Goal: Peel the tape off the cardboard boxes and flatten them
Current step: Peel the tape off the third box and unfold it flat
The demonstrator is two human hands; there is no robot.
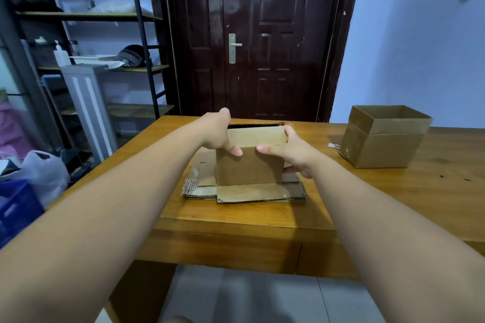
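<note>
A small brown cardboard box (pixel 249 168) stands upright in the middle of the wooden table (pixel 236 220), its top open and its bottom flap folded out toward me. My left hand (pixel 219 134) grips its upper left corner. My right hand (pixel 294 151) grips its upper right corner and side. Under the box lies a stack of flattened cardboard (pixel 199 189). A second open cardboard box (pixel 383 139) stands at the right of the table, apart from both hands, with a scrap of tape at its lower left.
A dark door (pixel 252 34) stands behind the table. A metal shelf rack (pixel 105 60) with a helmet and bottles is at the left. A white plastic bag (pixel 42 173) and a blue crate (pixel 15 207) sit on the floor at the left.
</note>
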